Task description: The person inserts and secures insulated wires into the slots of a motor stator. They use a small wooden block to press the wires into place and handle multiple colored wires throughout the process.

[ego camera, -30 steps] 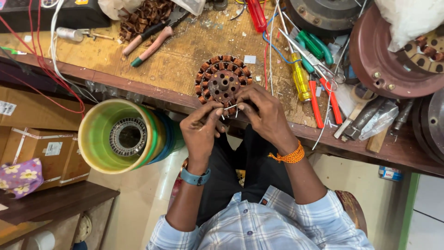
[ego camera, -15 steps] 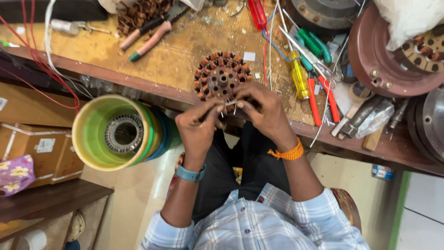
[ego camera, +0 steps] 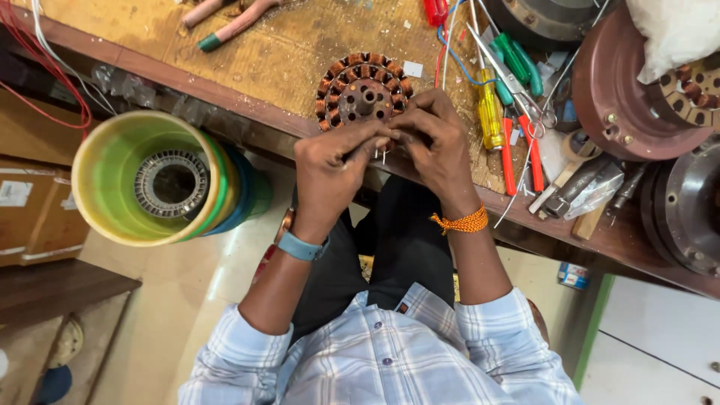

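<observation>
Scratched and dusty, the wooden worktop [ego camera: 285, 60] runs across the upper part of the view, with the person seated at its near edge and looking down past a checked shirt. At that edge lies a round stator [ego camera: 364, 91], its ring of copper-wound coils circling a dark metal hub. Both hands meet at its near rim: the left hand [ego camera: 334, 169], with a blue band on the wrist, has its fingers pinched together against the coils, and the right hand [ego camera: 435, 146], with an orange thread on the wrist, is curled closed just beside it, fingertips touching the same spot. A few thin wire ends stick down between the two hands; which hand pinches them I cannot tell. To the right of the stator lie a yellow-handled screwdriver [ego camera: 491, 116], red-handled pliers [ego camera: 519, 150] and green-handled scissors [ego camera: 517, 64]. Farther right sits a brown round motor housing [ego camera: 622, 97]. Below the worktop on the left stands a stack of green and yellow buckets [ego camera: 142, 180] with a bare metal stator core [ego camera: 172, 184] inside, and cardboard boxes [ego camera: 30, 202] lie at the far left.
</observation>
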A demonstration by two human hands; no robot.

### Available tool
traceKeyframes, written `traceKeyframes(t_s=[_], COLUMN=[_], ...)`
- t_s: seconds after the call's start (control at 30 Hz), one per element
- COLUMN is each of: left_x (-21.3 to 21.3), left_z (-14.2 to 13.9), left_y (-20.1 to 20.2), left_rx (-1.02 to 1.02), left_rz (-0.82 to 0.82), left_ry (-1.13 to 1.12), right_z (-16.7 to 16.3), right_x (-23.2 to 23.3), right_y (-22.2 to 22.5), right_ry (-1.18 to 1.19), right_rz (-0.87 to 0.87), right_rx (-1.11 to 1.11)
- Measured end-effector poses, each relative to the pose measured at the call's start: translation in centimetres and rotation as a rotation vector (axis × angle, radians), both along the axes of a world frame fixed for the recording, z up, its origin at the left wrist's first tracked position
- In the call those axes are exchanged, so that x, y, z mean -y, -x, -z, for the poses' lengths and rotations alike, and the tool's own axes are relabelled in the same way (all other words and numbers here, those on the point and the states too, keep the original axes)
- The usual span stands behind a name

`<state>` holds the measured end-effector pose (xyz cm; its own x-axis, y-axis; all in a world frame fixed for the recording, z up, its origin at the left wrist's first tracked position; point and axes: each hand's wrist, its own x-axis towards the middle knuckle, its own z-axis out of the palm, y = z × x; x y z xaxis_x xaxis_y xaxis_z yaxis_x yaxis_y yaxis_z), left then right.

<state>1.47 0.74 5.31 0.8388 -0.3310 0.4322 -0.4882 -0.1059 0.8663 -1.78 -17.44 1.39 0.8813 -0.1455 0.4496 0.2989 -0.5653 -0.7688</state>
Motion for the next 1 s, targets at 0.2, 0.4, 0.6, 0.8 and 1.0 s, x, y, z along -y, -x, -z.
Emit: traceKeyframes(t_s=[0.2, 0.4, 0.6, 0.8, 1.0], left_x=[0.5, -1.5, -2.7, -1.6, -1.7], left_z=[0.5, 0.1, 1.4, 3.5, 4.1], left_y=[-0.7, -2.1, -3.5, -2.6, -2.4], left_rx=[-0.066, -0.309, -0.231, -0.345, -0.364], left_rz=[-0.013, -0.169, -0.258, -0.19, -0.158], left_ry=[0.069, 0.089, -0.001, 0.177, 0.275], right_z=[0.1, 0.4, 0.3, 0.2, 0.4], right_x=[0.7, 0.7, 0.3, 0.2, 0.4], right_y=[-0.2, -0.1, -0.1, 0.1, -0.1], right_ry=[-0.004, 0.025, 0.106, 0.18, 0.099], right_rz=[-0.024, 0.012, 0.056, 0.059, 0.062], right_rx=[-0.041, -0.014, 0.012, 0.068, -0.004])
